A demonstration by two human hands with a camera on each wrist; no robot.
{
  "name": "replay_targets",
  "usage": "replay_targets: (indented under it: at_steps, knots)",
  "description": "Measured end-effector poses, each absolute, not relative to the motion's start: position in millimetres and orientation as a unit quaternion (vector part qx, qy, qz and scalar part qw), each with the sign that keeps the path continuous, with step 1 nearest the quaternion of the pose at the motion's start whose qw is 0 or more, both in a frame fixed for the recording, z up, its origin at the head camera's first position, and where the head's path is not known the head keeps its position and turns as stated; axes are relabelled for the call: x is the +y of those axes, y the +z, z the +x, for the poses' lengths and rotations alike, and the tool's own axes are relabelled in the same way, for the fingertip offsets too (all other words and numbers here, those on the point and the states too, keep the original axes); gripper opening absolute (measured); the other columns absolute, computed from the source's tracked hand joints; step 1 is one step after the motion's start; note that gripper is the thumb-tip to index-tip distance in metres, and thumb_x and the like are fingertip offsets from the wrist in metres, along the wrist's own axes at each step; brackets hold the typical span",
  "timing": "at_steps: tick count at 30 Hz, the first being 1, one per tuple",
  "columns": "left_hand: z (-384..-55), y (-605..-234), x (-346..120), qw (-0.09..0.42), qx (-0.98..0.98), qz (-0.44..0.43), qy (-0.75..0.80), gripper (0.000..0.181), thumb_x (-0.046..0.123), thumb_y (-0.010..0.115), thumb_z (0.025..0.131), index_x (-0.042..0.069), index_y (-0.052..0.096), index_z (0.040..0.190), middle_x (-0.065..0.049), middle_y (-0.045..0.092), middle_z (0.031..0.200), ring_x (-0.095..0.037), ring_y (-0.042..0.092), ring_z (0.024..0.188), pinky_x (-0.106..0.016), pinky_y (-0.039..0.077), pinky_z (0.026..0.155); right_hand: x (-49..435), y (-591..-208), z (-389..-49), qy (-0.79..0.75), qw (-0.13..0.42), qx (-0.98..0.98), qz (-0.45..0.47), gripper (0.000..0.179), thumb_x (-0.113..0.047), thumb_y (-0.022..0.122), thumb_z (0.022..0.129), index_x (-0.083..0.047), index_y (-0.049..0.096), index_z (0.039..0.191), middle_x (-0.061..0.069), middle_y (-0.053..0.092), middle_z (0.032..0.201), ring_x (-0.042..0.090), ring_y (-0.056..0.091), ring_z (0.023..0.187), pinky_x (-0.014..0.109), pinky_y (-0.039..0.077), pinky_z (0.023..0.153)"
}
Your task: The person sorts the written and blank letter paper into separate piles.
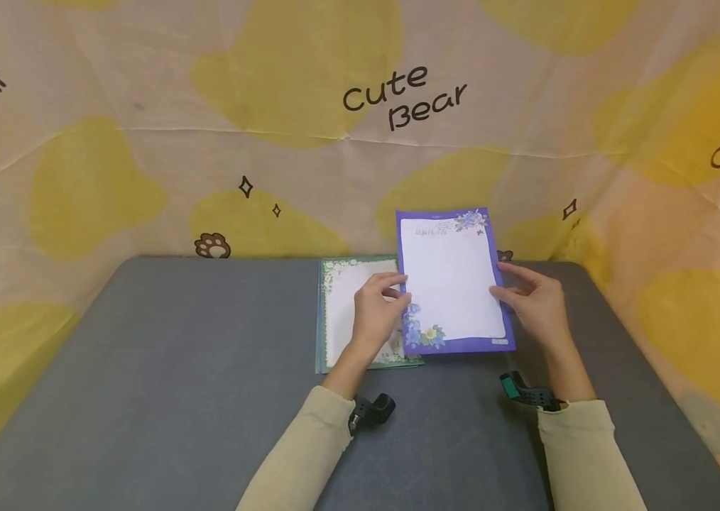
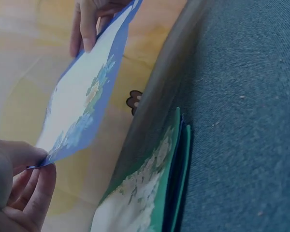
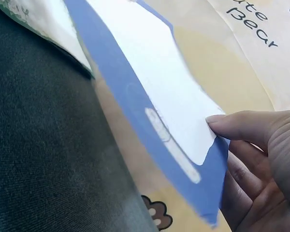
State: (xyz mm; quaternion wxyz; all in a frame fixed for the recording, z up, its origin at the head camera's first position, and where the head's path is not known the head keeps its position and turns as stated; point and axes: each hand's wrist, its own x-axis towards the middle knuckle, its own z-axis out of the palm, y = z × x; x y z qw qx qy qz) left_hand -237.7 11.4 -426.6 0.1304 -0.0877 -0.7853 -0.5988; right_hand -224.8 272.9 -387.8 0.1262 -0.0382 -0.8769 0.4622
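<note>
Above the grey table point(image 1: 175, 355), a purple-bordered sheet point(image 1: 449, 280) is pinched at opposite edges by left hand point(image 1: 375, 310) and right hand point(image 1: 539, 306); between the grips, it could be creased by uneven pulling.

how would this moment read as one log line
left hand: pinches purple-bordered sheet, left edge | right hand: pinches right edge | green-bordered sheet: on table, partly hidden
</note>
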Motion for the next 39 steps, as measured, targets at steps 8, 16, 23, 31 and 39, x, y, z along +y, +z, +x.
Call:
replay_targets:
  at_steps: [8, 16, 23, 31, 39]
  knots:
    - [-237, -431, 14, 0.096, -0.794, -0.098, -0.592, 0.035, -0.003, 0.066, 0.088, 0.001, 0.072, 0.122, -0.012, 0.067, 0.128, -0.024, 0.071, 0.096, -0.019, 0.059, 0.069, 278, -393, -227, 0.443, 0.125, -0.888, -0.023, 0.044, -0.022, 0.078, 0.09, -0.009, 0.069, 0.131, 0.014, 0.076, 0.103, 0.01, 0.059, 0.057, 0.025, 0.041, 0.045]
    - [-238, -438, 19, 0.079, -0.803, -0.114, -0.579, 0.038, -0.005, 0.065, 0.087, -0.001, 0.07, 0.124, -0.014, 0.067, 0.13, -0.024, 0.072, 0.096, -0.017, 0.058, 0.069, 284, -398, -227, 0.431, 0.108, -0.895, -0.038, 0.043, -0.022, 0.077, 0.091, -0.008, 0.068, 0.131, 0.019, 0.074, 0.105, 0.018, 0.059, 0.056, 0.026, 0.04, 0.044]
    - [-235, -441, 23, 0.057, -0.832, -0.127, -0.537, 0.038, -0.001, 0.065, 0.09, 0.002, 0.068, 0.128, -0.012, 0.067, 0.134, -0.019, 0.071, 0.09, -0.016, 0.051, 0.058, 288, -404, -230, 0.429, 0.085, -0.898, -0.041, 0.044, -0.023, 0.077, 0.09, -0.008, 0.068, 0.131, 0.001, 0.066, 0.066, 0.018, 0.055, 0.052, 0.026, 0.041, 0.045]
    - [-233, -444, 26, 0.06, -0.858, -0.137, -0.492, 0.038, 0.001, 0.067, 0.09, 0.004, 0.07, 0.127, -0.012, 0.075, 0.115, -0.011, 0.062, 0.074, -0.015, 0.046, 0.058, 291, -408, -231, 0.427, 0.059, -0.901, -0.048, 0.045, -0.024, 0.076, 0.091, -0.006, 0.067, 0.132, 0.017, 0.071, 0.089, 0.017, 0.054, 0.052, 0.027, 0.042, 0.046]
    - [-235, -447, 26, 0.057, -0.882, -0.135, -0.448, 0.037, 0.005, 0.068, 0.09, 0.008, 0.071, 0.127, 0.001, 0.053, 0.056, -0.006, 0.038, 0.048, -0.019, 0.03, 0.044, 296, -416, -233, 0.425, 0.029, -0.904, -0.04, 0.047, -0.026, 0.077, 0.091, -0.006, 0.067, 0.132, 0.015, 0.07, 0.102, 0.008, 0.044, 0.05, 0.027, 0.041, 0.049]
